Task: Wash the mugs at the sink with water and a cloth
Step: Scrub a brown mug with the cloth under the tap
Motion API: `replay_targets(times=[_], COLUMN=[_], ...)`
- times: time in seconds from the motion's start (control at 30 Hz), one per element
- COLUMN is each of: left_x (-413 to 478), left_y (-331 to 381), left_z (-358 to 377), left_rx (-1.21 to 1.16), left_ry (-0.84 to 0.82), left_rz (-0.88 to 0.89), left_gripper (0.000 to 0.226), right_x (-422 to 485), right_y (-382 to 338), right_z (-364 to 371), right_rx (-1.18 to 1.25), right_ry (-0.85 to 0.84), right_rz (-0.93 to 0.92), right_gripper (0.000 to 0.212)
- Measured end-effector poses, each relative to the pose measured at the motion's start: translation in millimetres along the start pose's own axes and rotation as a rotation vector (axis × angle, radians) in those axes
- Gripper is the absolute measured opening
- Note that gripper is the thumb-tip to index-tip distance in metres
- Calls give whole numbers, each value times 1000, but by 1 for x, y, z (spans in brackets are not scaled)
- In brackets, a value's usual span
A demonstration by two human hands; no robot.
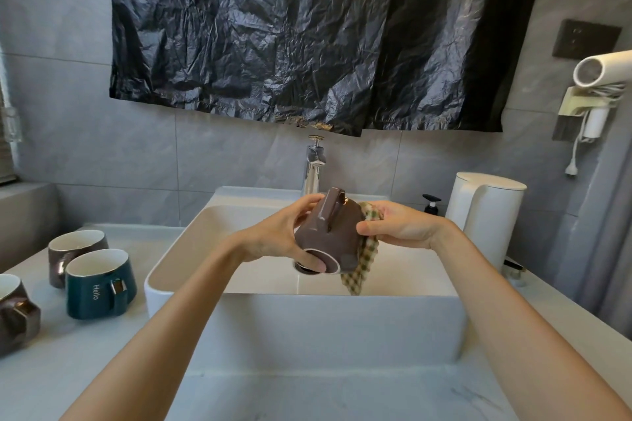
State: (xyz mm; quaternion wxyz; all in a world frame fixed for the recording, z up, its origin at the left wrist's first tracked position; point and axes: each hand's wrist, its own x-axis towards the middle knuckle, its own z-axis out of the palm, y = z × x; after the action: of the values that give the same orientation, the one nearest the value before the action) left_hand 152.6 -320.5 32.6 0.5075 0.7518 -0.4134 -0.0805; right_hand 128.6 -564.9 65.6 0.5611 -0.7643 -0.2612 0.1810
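Hiding much of the cloth [366,261] behind the tilted mug [326,234]; gripping that mug over the sink [307,314] with the left hand [275,239], clutching the cloth with the right hand [402,224].

Left hand [273,239] and right hand [400,225] close together, both gripping

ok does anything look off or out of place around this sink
Mainly the crumpled black plastic sheet hanging across the wall above the faucet; its lower edge looks frayed there. Nothing looks spilled or broken: the left hand grips the brown mug over the sink while the right hand holds the cloth against it.
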Motion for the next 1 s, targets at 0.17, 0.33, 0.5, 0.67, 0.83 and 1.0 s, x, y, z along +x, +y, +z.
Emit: replay_targets(times=[0.17,0.33,0.5,0.67,0.83,1.0], left_x=[4,13,10,6,2,0], left_y=[-14,-22,-22,-29,-30,-31], left_z=[7,13,9,10,17,19], left_rx=[67,290,611,793,998,1187], left_ry=[235,471,571,655,690,640], left_rz=[35,117,118,109,155,241], left_gripper=[100,93,99,94,82,85], right_x=[5,20,17,23,39,42], right_y=[5,13,0,-18,-4,-5], right_z=[8,37,43,56,68,77], right_rx=[71,131,336,119,-759,-1418], right_ry=[186,449,646,460,620,625], right_rz=[-66,-102,-113,-37,-5,205], right_gripper=[39,33,34,63,46,25])
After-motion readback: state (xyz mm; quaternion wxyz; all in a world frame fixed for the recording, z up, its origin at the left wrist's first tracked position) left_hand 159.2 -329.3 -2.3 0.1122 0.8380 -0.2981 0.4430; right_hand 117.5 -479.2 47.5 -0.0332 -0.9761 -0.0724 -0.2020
